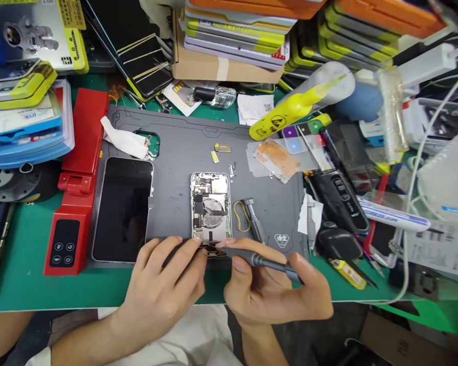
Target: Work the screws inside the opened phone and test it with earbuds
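Observation:
An opened phone body (212, 203) with its inner parts bare lies on the grey work mat (175, 147). At its lower left edge my left hand (168, 279) is closed around a dark, slim tool (172, 254); the tool's tip is hidden by the fingers. My right hand (278, 284) grips a grey screwdriver (257, 259), its tip over the phone's lower end. A black phone screen (124, 208) lies left of the phone body. To the right are another grey screwdriver (255, 221) and a yellow rubber band (241, 216). Small metal parts (223, 148) lie above the phone.
A red device (76, 188) stands left of the mat. Stacked boxes (236, 35) line the back. A yellow bottle (282, 117) leans at the back right. Farther right are a black handheld tool (339, 198), a white-and-blue pen (395, 213) and a white cable (414, 168).

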Demonstrator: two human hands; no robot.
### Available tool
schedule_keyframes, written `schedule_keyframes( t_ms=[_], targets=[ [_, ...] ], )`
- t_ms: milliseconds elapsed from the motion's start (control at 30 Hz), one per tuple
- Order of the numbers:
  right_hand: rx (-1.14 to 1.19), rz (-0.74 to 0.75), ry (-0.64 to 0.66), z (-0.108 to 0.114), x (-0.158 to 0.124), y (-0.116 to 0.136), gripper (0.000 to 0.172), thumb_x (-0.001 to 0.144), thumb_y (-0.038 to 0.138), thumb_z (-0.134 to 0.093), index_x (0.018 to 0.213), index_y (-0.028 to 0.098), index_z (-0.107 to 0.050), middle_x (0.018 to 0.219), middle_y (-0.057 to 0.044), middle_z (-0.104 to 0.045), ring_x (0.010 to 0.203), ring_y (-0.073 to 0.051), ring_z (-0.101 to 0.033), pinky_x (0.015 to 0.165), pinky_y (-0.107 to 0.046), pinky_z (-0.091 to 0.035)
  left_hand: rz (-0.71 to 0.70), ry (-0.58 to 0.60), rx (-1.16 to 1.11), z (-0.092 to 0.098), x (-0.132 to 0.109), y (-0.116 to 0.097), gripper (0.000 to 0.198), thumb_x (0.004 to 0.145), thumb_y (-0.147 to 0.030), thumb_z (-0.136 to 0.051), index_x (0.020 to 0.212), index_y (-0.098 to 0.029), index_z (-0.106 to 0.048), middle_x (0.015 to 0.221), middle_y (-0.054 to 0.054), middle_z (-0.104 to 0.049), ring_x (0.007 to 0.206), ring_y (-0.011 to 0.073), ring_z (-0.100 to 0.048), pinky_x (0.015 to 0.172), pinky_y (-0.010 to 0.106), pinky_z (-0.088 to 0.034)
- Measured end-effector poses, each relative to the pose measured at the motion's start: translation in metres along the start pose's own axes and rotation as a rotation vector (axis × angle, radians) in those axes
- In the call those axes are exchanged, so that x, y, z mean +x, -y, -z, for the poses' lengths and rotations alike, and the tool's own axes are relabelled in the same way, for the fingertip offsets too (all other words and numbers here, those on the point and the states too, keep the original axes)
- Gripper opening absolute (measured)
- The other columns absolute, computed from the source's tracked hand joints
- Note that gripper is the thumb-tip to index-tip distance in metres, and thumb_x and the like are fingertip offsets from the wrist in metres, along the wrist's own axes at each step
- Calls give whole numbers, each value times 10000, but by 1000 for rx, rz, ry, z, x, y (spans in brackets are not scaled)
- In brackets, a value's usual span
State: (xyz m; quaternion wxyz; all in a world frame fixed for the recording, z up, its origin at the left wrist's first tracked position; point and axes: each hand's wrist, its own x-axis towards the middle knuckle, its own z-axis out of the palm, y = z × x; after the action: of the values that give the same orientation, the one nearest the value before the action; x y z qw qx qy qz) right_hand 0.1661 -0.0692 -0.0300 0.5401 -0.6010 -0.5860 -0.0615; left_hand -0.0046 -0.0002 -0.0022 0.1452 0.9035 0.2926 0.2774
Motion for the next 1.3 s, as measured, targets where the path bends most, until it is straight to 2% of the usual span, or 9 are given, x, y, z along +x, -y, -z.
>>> schedule_keyframes(
  t_ms=[167,400,567,733,833,933,1067,1167,1300],
  targets=[
    [-88,109,-3,0,-4,-2,969,805,-166,-728,1658,170,-414,1170,-96,-701,930,-165,-768,792,-352,-728,3,-4,-26,-2,-2,2,202,1021,-137,-663,1173,-164,-794,1245,5,-832,1168,235,-620,1039,407,-468],
    [-107,97,64,2,-6,0,1084,756,-133,-839,1651,288,-396,1177,-53,-753,910,-158,-766,768,-348,-720,-2,-35,-46,-3,-4,3,203,1026,-131,-650,1167,-158,-792,1234,19,-828,1158,232,-612,1024,404,-467],
    [-10,91,73,0,1,2,709,1013,-10,-542,1679,203,-421,1370,-176,-732,1137,-262,-789,798,-473,-734,-9,-11,-35,-3,-6,3,225,1030,-129,-633,1201,-163,-776,1273,22,-811,1167,226,-614,1030,397,-462],
    [-39,98,37,-2,1,6,874,901,-95,-605,1688,245,-435,1558,-160,-639,1197,-245,-775,786,-400,-736,45,13,-28,1,-6,-2,220,1058,-146,-607,1215,-183,-756,1305,24,-796,1207,218,-624,1043,388,-454],
    [-11,76,-3,0,-1,6,788,934,-87,-525,1666,201,-476,1545,-172,-646,1205,-243,-772,802,-409,-738,83,18,-28,5,-1,-5,216,1081,-182,-612,1258,-192,-736,1272,12,-796,1138,208,-624,977,368,-457],
    [1,78,43,2,-4,3,839,923,-58,-609,1698,200,-421,1530,-188,-653,1205,-256,-770,803,-415,-736,127,8,-38,7,8,-6,196,1105,-248,-625,1272,-195,-712,1171,1,-798,997,185,-611,868,348,-445],
    [77,59,46,1,-2,-2,752,978,-5,-566,1696,153,-412,1387,-218,-718,1195,-277,-772,839,-457,-729,127,25,-27,3,19,-3,189,1100,-274,-653,1271,-208,-700,1058,4,-779,884,174,-601,782,343,-419],
    [92,28,26,-2,4,0,818,926,-12,-702,1678,140,-418,1202,-174,-770,1075,-241,-791,850,-406,-726,91,33,-5,-3,22,-1,163,1102,-278,-649,1240,-221,-714,1028,11,-767,864,171,-603,764,340,-406],
    [240,-71,22,1,12,5,864,903,-118,-625,1681,165,-378,1144,-135,-780,1029,-195,-796,855,-338,-722,70,12,-11,-6,22,0,84,1086,-210,-667,1112,-234,-744,1020,3,-764,883,161,-605,797,332,-416]
  ],
)
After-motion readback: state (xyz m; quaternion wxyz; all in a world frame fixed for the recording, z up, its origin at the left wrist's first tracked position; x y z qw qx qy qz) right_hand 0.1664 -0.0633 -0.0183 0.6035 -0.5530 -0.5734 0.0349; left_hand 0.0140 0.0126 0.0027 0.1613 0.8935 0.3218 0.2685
